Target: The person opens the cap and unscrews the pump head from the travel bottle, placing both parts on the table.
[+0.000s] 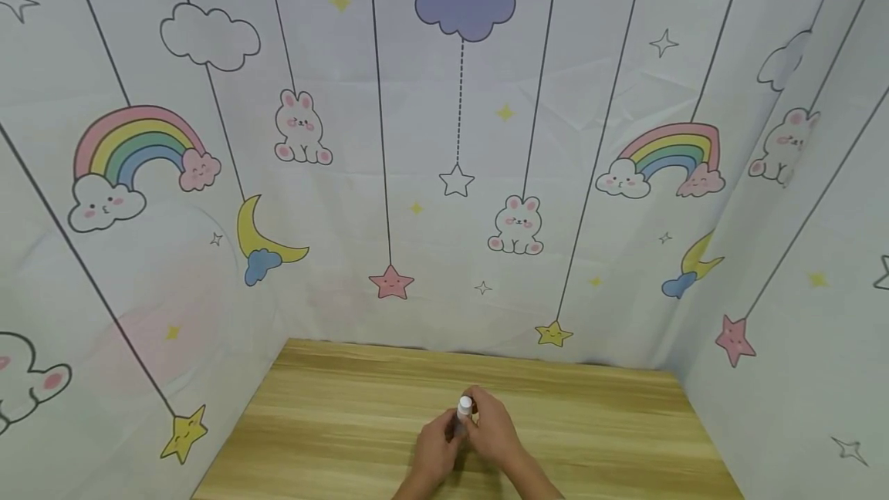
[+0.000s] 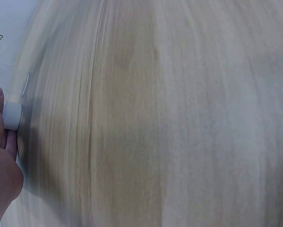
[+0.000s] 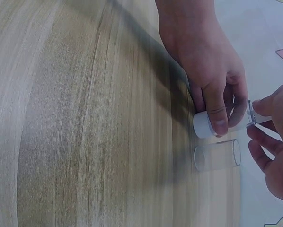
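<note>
A small clear bottle with a white base [image 3: 204,124] stands upright on the table, partly hidden by fingers. My left hand [image 1: 436,450] grips its lower body, the thumb lying along the side; the left wrist view catches the same hand [image 2: 3,161] at its left edge beside the white base [image 2: 12,116]. At the bottle's upper end, my right hand [image 1: 495,430] pinches the white top [image 1: 464,404] between thumb and fingers, just above a clear collar [image 3: 251,113]. Close beside the bottle stands a clear, open-ended cylinder [image 3: 218,155].
The wood-grain table [image 1: 333,407] runs back to a white fabric wall [image 1: 430,238] printed with rainbows, stars and rabbits. More of this fabric rises along the table's left and right sides.
</note>
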{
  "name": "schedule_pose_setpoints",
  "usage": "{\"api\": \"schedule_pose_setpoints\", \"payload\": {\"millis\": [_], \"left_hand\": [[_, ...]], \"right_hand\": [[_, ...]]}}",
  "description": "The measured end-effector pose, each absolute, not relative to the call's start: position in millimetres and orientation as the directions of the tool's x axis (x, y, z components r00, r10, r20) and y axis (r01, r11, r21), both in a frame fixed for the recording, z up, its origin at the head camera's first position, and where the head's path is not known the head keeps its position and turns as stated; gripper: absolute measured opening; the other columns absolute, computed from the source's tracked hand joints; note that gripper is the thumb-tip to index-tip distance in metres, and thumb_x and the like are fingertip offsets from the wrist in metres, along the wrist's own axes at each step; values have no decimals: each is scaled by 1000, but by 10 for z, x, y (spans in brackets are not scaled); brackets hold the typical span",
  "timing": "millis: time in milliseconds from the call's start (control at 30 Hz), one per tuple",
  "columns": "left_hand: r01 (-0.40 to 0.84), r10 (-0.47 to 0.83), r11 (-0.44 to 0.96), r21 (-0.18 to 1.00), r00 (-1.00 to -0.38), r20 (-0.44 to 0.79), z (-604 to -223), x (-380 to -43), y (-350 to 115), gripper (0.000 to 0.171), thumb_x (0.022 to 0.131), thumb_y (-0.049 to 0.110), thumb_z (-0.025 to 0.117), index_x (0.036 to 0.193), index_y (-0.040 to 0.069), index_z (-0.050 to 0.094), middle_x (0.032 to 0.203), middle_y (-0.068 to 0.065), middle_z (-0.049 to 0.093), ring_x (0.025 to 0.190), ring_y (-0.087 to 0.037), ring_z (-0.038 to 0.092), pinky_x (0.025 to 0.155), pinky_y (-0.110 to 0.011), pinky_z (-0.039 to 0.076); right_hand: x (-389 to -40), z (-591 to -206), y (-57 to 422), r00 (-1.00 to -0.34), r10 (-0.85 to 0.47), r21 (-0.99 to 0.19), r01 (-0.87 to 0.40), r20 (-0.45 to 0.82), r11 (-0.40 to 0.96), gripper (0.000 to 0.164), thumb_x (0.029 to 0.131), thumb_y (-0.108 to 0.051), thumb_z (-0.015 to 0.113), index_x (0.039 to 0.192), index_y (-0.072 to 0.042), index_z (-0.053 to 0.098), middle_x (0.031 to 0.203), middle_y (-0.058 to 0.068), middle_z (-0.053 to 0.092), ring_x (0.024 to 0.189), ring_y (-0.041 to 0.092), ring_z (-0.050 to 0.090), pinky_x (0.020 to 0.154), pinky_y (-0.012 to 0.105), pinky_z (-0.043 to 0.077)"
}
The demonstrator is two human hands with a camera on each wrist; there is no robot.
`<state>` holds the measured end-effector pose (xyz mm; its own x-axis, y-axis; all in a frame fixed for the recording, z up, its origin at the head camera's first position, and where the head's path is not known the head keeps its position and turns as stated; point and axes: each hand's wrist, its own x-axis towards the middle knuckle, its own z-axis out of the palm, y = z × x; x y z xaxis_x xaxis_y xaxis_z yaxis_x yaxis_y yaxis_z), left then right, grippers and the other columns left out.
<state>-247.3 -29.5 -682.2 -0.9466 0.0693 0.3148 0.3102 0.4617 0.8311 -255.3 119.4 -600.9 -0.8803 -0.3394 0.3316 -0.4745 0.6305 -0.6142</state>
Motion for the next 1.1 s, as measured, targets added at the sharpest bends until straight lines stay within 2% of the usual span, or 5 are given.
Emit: {"api": "schedule_pose_setpoints", "payload": {"millis": [200, 367, 600, 867, 1100], "left_hand": [[303, 70, 470, 829, -949, 307, -6795, -2463, -293, 32, 94, 5, 79, 125, 8, 72, 116, -11, 78, 102, -26, 77, 84, -36, 64], [285, 63, 469, 836, -955, 290, -6769, -2453, -285, 26, 98, 9, 76, 124, 12, 74, 115, -7, 78, 102, -24, 77, 84, -36, 64], [279, 51, 484, 829, -955, 291, -6766, -2458, -271, 24, 98, 5, 74, 120, 14, 74, 111, -4, 79, 99, -19, 76, 82, -35, 63], [305, 36, 508, 806, -942, 334, -6796, -2463, -268, 22, 93, 2, 78, 107, 19, 74, 107, -1, 80, 97, -14, 74, 80, -33, 63], [318, 35, 492, 810, -937, 347, -6795, -2456, -274, 21, 92, 3, 80, 109, 15, 75, 105, -4, 80, 96, -18, 76, 79, -34, 63]], "right_hand": [[-2551, -6017, 1175, -882, -334, -612, -471, 332, 635, 25, 92, 4, 75, 107, -10, 62, 100, 0, 66, 93, 18, 65, 76, 35, 57], [-2553, -6029, 1164, -896, -327, -633, -444, 301, 634, 22, 93, 0, 73, 110, -9, 62, 103, 0, 66, 98, 21, 66, 82, 41, 58], [-2564, -6034, 1142, -920, -289, -656, -392, 265, 646, 27, 93, -9, 79, 114, -6, 62, 108, 2, 65, 103, 25, 66, 86, 44, 59], [-2575, -6002, 1126, -938, -214, -638, -343, 272, 690, 31, 93, -24, 82, 109, -5, 63, 106, 5, 62, 98, 23, 64, 82, 40, 59], [-2599, -5980, 1125, -937, -211, -611, -342, 278, 714, 32, 90, -29, 86, 99, -8, 63, 93, 0, 56, 84, 17, 56, 71, 35, 52]]}}
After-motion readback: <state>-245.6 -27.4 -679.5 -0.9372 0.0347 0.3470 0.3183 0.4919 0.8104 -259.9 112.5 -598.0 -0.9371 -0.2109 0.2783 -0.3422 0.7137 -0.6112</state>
